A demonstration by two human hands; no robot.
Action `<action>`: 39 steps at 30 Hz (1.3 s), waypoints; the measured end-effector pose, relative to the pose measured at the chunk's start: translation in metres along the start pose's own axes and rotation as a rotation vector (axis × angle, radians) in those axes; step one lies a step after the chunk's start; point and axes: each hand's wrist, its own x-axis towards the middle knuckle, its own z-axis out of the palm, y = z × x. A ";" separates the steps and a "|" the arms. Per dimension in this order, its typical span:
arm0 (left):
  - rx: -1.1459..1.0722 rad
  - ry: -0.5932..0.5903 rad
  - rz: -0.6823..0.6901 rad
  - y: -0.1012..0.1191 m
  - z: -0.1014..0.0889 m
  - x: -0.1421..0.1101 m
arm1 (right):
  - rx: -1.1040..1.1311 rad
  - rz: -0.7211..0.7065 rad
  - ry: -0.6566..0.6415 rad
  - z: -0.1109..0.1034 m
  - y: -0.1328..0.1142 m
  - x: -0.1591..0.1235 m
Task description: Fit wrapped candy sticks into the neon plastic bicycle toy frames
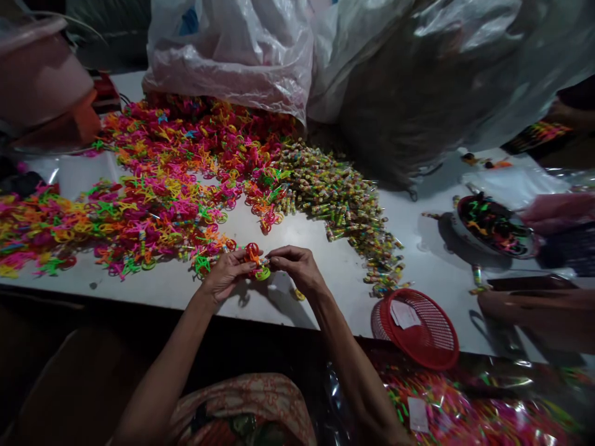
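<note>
In the head view, my left hand (230, 272) is closed around a small orange and green plastic toy (252, 253) with ring-shaped parts. My right hand (297, 266) meets it from the other side, thumb and fingertips pinched at a small pale piece on the toy; that piece is too small to make out. Both hands are just above the front of the white table. A heap of bright pink, orange, yellow and green plastic toys (171, 192) spreads to the left and behind. Behind my right hand lies a pile of small tubes with yellow-green printed wrapping (334, 192).
Big translucent plastic bags (232, 56) stand along the back. A red basket (421, 328) tilts at the table's front edge. At right are a bowl of small pieces (495, 226) and another person's arm (539, 313). A pink bucket (44, 74) stands at upper left.
</note>
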 end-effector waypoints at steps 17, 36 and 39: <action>0.136 0.052 -0.023 0.017 -0.011 -0.020 | -0.063 -0.272 -0.117 0.026 -0.004 -0.013; 1.703 0.586 0.694 0.052 0.007 0.031 | -1.183 -0.284 0.463 -0.062 -0.010 0.061; 1.792 0.362 0.491 0.023 0.045 0.073 | -1.366 -0.238 0.455 -0.056 -0.025 0.083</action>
